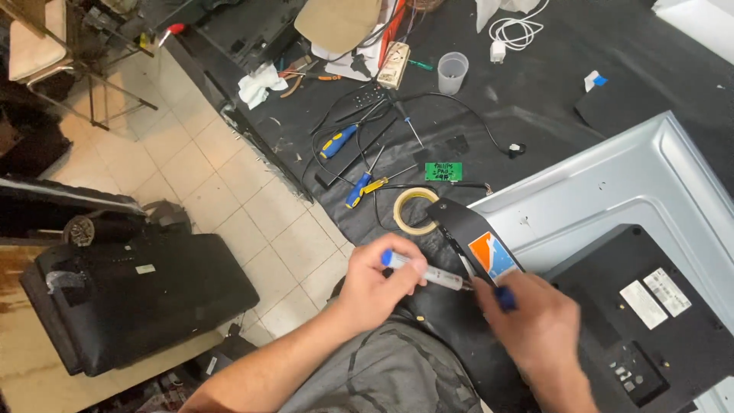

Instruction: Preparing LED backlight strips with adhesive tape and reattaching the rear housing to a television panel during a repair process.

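My left hand [375,287] grips a small syringe-like tube [432,273] with a blue end, its tip pointing right toward a black strip [459,223] with an orange and blue sticker. My right hand [539,329] is closed around a small dark blue piece [506,298] at the tube's tip, resting over the lower end of the strip. The strip lies on the corner of a grey metal television back panel [634,183] with a black cover [673,329].
A roll of tape [414,211], several blue and yellow screwdrivers [340,141], a green label [443,171], a plastic cup [453,73], a power strip [394,65] and white cable [516,34] lie on the black bench. Tiled floor and black casings [130,298] sit left.
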